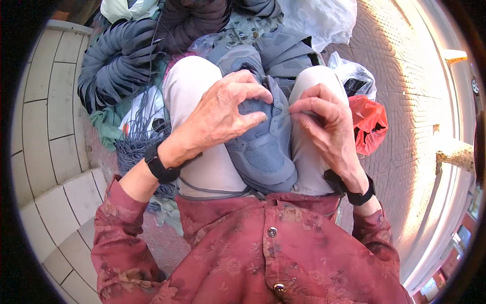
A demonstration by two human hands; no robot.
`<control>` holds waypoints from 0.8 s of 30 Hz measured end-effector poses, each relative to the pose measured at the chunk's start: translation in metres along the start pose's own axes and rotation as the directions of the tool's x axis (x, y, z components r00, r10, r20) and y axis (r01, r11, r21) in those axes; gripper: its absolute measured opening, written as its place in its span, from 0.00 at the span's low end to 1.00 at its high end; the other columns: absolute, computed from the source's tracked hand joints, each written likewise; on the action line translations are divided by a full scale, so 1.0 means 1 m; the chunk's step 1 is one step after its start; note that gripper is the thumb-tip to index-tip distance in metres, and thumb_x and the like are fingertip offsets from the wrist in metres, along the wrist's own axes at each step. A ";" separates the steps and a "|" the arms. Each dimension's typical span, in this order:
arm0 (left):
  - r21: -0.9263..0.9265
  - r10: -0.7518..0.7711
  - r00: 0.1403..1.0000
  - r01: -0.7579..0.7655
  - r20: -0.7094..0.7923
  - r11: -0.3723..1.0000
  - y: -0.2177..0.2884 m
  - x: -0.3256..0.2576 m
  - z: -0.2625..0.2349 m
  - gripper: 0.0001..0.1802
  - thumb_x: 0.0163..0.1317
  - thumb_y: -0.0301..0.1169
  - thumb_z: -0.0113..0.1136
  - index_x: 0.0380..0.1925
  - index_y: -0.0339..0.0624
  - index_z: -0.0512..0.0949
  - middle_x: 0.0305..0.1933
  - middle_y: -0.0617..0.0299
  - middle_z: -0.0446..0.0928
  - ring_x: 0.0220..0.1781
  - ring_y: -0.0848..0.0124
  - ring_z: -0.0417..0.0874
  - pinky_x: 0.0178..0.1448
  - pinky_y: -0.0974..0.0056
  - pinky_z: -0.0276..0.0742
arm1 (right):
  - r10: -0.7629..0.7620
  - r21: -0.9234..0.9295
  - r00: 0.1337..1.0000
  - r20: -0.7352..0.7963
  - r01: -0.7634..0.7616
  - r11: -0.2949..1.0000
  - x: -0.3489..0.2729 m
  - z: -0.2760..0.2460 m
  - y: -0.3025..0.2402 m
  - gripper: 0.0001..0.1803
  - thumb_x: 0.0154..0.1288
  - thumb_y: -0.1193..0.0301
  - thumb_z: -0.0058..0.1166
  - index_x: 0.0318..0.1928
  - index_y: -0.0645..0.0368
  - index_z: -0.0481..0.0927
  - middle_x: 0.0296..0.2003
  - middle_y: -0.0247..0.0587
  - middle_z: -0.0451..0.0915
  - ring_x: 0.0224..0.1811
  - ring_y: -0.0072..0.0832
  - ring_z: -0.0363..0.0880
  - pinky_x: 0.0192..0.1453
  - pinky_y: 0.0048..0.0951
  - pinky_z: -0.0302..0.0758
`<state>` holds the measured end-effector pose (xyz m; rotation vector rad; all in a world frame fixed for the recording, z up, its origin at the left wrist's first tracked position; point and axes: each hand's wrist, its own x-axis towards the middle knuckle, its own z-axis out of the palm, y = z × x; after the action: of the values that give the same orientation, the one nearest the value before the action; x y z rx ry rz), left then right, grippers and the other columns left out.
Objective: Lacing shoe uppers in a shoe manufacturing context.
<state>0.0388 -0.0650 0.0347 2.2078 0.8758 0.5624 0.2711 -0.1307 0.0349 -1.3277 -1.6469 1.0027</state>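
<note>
A grey shoe upper [266, 157] with a mesh toe lies between my knees, its toe towards me. Over its left side, my left hand [223, 109] is curved with thumb and fingers apart, and nothing shows between them. Just right of the shoe, my right hand [326, 119] has its thumb and forefinger pinched together near the eyelet edge. Whatever that pinch holds is too small to make out. More grey shoe uppers [286, 53] lie beyond my knees.
Rings of stacked dark grey shoe pieces [114, 63] lie at the far left. Below them is a tangle of grey laces [139, 152]. A red plastic bag [372, 114] and a clear bag [354, 73] stand right of my knee. A tiled ledge [50, 121] runs along the left.
</note>
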 end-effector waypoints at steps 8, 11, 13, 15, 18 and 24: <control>0.104 -0.090 0.996 0.087 0.022 0.991 0.012 -0.006 0.006 0.18 0.47 0.29 0.71 0.42 0.43 0.85 0.41 0.56 0.73 0.49 0.59 0.77 0.56 0.59 0.74 | -0.117 -0.218 0.989 0.093 0.135 0.966 -0.008 0.006 -0.004 0.09 0.50 0.82 0.66 0.34 0.62 0.84 0.29 0.37 0.77 0.41 0.35 0.77 0.45 0.34 0.74; 0.153 -0.113 0.994 0.112 -0.007 0.982 0.018 -0.009 0.010 0.18 0.46 0.29 0.71 0.41 0.44 0.85 0.41 0.56 0.73 0.49 0.58 0.77 0.56 0.58 0.74 | -0.117 -0.231 0.988 0.105 0.139 0.963 -0.009 0.008 -0.008 0.08 0.49 0.81 0.65 0.33 0.62 0.83 0.28 0.38 0.76 0.41 0.37 0.76 0.45 0.35 0.73; 0.195 -0.119 0.993 0.121 -0.025 0.973 0.019 -0.010 0.012 0.18 0.46 0.29 0.71 0.41 0.44 0.85 0.41 0.56 0.73 0.49 0.58 0.76 0.56 0.58 0.74 | -0.112 -0.247 0.986 0.121 0.139 0.959 -0.009 0.010 -0.008 0.08 0.49 0.81 0.64 0.33 0.62 0.82 0.28 0.38 0.75 0.41 0.37 0.75 0.44 0.36 0.73; 0.206 -0.103 0.994 0.109 -0.039 0.973 0.019 -0.011 0.013 0.19 0.46 0.28 0.71 0.42 0.45 0.85 0.42 0.56 0.72 0.49 0.57 0.76 0.56 0.57 0.74 | -0.106 -0.264 0.985 0.137 0.140 0.954 -0.009 0.012 -0.007 0.08 0.49 0.80 0.64 0.32 0.62 0.82 0.27 0.38 0.75 0.42 0.37 0.75 0.44 0.36 0.72; 0.161 -0.079 0.994 0.090 -0.075 0.983 0.017 -0.014 0.014 0.19 0.44 0.26 0.71 0.41 0.45 0.85 0.43 0.56 0.73 0.49 0.58 0.76 0.56 0.57 0.75 | -0.079 -0.307 0.985 0.155 0.124 0.944 -0.010 0.014 -0.007 0.07 0.50 0.81 0.63 0.32 0.62 0.80 0.28 0.39 0.75 0.43 0.37 0.73 0.45 0.37 0.71; 0.098 -0.031 0.990 0.045 -0.139 0.994 0.020 -0.013 0.014 0.17 0.43 0.21 0.70 0.38 0.42 0.85 0.44 0.56 0.73 0.49 0.59 0.77 0.55 0.58 0.75 | -0.092 -0.316 0.982 0.164 0.141 0.938 -0.009 0.016 -0.009 0.04 0.48 0.80 0.59 0.27 0.63 0.78 0.27 0.45 0.76 0.39 0.44 0.72 0.45 0.41 0.70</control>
<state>0.0466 -0.0915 0.0383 2.2589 1.0366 0.6715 0.2550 -0.1421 0.0359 -1.3723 -2.0488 0.7951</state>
